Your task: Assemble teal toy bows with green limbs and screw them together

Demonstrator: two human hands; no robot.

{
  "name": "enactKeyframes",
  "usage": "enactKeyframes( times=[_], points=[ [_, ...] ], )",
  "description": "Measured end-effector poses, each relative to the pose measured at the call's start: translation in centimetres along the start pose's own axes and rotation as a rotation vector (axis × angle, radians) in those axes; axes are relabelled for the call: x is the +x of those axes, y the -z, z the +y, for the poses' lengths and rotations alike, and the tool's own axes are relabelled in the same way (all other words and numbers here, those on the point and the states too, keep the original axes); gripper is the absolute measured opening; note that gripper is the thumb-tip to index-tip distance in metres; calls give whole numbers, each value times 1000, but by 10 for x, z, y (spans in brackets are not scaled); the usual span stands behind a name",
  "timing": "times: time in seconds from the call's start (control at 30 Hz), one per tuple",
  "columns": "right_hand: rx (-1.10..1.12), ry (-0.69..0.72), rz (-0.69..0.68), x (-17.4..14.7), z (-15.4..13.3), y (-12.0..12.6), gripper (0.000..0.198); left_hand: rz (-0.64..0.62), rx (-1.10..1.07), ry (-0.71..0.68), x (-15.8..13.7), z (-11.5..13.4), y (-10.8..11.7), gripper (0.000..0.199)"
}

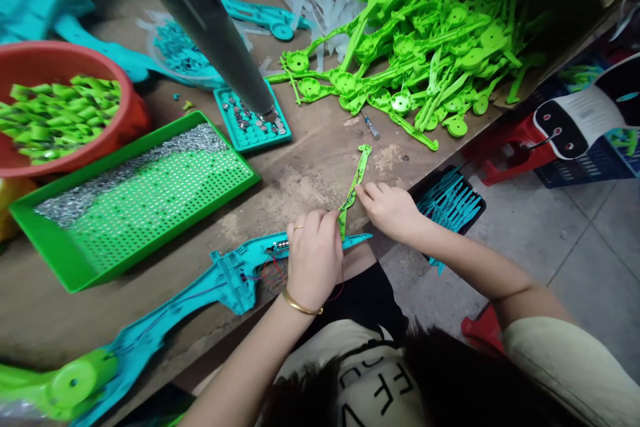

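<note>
A narrow light-green plastic part (357, 177) with a thin dark wire along it slants up from the table's near edge. My left hand (315, 250) has its fingers closed at the lower end of this part. It also lies over a long blue plastic sword-shaped shell (190, 297), which holds a silvery cylindrical piece (281, 245) and thin red wires. My right hand (390, 210) pinches the green part's right side with thumb and fingertips. The fingertips partly cover the spot they grip.
A green perforated tray (165, 210) of small metal pieces lies left, near a red bowl (135, 103) of green parts. A teal tray (257, 140) sits by a grey post (210, 27). Green parts (400, 47) are heaped at the back; a screwdriver-like tool (371, 125) lies before them.
</note>
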State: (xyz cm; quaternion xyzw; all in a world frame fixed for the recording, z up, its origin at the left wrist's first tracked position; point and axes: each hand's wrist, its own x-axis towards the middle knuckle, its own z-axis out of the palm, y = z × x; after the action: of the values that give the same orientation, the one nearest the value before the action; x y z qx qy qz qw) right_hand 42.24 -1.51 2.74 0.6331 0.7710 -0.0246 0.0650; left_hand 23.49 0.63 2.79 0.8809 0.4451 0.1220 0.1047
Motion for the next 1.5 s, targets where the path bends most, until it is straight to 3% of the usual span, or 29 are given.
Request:
enactKeyframes(
  times=[0.13, 0.33, 0.5, 0.7, 0.97, 1.23, 1.33, 1.43, 1.5],
  points=[
    [73, 14, 30, -1, 0, 7, 40, 1, 86, -7, -5, 1, -1, 23],
    [462, 234, 207, 8, 2, -6, 25, -68, 102, -19, 1, 7, -1, 23],
    [638, 220, 330, 16, -2, -24, 16, -72, 132, -23, 6, 6, 1, 22],
    [731, 236, 392, 24, -1, -30, 12, -123, -47, 1, 8, -1, 6, 22],
    [717, 228, 265, 25, -1, -24, 12, -149, 94, -30, -4, -18, 17, 31],
    [535, 85, 173, 24, -15, -14, 13, -162, 166, -53, -7, -28, 18, 31],
    [521, 80, 141, 24, -16, -10, 12, -160, -27, -10, -9, -34, 23, 26],
    [531, 67, 116, 25, -16, -7, 11, -185, -269, -63, -10, -35, 26, 24],
    [534, 63, 102, 25, -15, -6, 11, -196, -211, -105, -11, -35, 26, 27]
  ],
)
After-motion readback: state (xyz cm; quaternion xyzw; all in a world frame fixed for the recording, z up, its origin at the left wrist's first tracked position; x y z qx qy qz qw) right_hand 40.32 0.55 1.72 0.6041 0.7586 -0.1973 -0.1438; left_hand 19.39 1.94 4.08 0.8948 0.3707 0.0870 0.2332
